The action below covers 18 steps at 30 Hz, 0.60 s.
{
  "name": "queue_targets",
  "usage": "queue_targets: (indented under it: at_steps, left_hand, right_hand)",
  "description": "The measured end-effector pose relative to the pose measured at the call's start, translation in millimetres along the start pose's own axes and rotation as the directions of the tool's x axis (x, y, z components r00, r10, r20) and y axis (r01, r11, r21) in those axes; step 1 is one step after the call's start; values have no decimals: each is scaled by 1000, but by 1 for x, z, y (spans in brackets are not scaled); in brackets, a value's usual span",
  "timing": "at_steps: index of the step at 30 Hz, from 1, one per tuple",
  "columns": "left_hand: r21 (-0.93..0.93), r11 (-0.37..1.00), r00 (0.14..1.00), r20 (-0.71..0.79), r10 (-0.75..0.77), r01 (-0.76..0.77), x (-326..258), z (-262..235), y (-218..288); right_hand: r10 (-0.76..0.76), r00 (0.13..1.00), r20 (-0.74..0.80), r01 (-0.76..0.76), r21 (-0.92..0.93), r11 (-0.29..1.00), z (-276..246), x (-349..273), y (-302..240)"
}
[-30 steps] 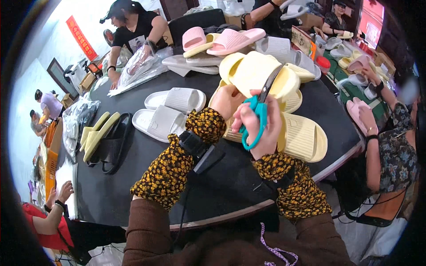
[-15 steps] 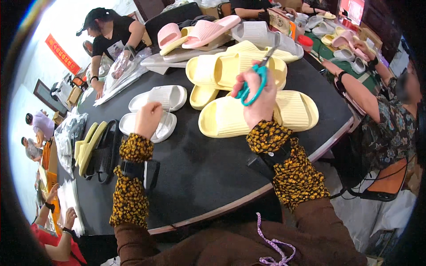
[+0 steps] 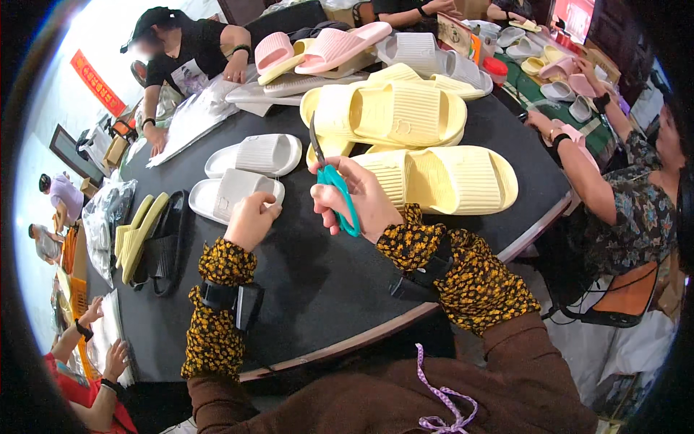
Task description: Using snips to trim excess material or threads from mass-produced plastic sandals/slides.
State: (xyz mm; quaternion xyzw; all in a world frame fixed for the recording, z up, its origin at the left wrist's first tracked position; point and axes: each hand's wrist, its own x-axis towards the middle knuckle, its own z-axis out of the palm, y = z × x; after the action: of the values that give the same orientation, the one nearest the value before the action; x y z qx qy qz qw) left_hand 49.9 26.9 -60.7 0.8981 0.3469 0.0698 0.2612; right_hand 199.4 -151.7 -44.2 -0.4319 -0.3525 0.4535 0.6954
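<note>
One scissors pair [image 3: 329, 176] (in right hand [image 3: 369, 203]) now nearer left hand [image 3: 249, 223].

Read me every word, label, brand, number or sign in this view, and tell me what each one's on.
Nothing is clear enough to quote.
Red banner on the wall: a line of characters, too small and blurred to read.
Yellow slipper: small mark on its strap, too faint to make out.
Black T-shirt: a pale print, no readable words.
Teal scissors: no lettering visible.
</note>
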Motion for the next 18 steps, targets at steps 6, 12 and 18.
queue_targets:
  at_steps: [6,12,18]
  left_hand:
    - [202,977,974,-196,111,-71,-3,9,-4]
    - [318,947,978,-183,102,-39,-1,12,2]
    - [92,981,951,-245,189,-171,-6,6,-15]
  right_hand:
    - [104,993,58,-104,-3,995,2,5,11]
    - [168,983,78,-167,-24,986,-2,7,17]
    - [254,954,156,-250,-49,967,3,3,13]
